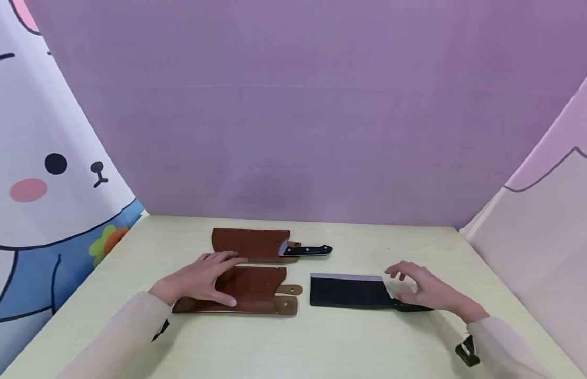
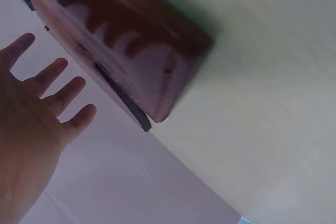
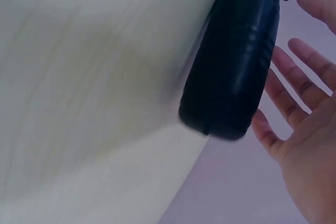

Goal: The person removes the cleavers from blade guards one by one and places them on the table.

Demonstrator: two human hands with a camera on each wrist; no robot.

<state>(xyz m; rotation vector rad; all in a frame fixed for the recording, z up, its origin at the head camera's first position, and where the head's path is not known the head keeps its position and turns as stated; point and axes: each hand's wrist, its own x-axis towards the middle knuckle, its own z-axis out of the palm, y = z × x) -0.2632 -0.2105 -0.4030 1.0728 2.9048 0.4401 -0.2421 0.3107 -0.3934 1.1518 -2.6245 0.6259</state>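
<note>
Over the near brown leather knife sheath (image 1: 257,288) hovers my left hand (image 1: 203,276), its fingers spread and the thumb apart; the left wrist view shows the same hand (image 2: 31,108) a little away from the glossy leather. Two tan snap tabs (image 1: 289,290) stick out at the sheath's right end. To its right a black-bladed cleaver (image 1: 347,293) lies flat, its pale edge facing away from me. My right hand (image 1: 428,289) is just above the cleaver's black handle (image 3: 236,56), fingers loosely bent and not closed round it.
Behind the near sheath lies a second brown sheath (image 1: 248,242), with a knife in it whose black riveted handle (image 1: 312,251) points right. All of this is on a pale wooden table (image 1: 350,347). A purple backdrop (image 1: 302,121) rises at the table's far edge, with printed cloths at both sides.
</note>
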